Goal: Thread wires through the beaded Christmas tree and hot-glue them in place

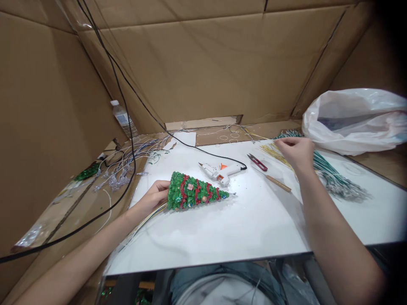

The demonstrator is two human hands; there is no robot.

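Note:
My left hand is closed on the wide base of a small green Christmas tree, which lies on its side with its tip to the right. Red garland and tiny ornaments cover the tree. Several thin wires trail from its base. At the right, my right hand is pinched at the end of a thin yellow wire. Below that hand lies a bundle of yellow wires, and beside it green wires with clear ends.
A white glue gun, red thread snips and a wooden-handled tool lie on the white board. A plastic bag stands right. Tangled wires and a bottle are left. A black cable hangs across.

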